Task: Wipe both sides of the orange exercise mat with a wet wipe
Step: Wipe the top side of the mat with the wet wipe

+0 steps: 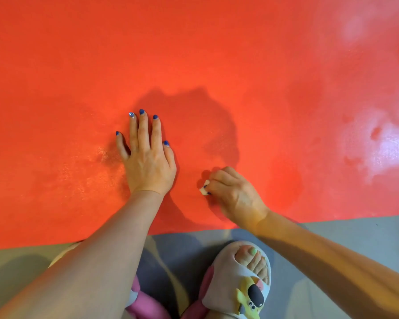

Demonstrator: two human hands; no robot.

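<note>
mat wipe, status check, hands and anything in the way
Left hand flat on the orange mat, fingers straight. Right hand pinching the balled wet wipe against the mat near its front edge. Nothing blocking; slippered foot off the mat.

Your orange mat, flat on the floor, and a wadded white wipe.
The orange exercise mat [217,54] fills your view, glossy with wet patches at right, its near edge by your foot. The wet wipe [203,189] sits bunched small, touching the mat near that edge.
</note>
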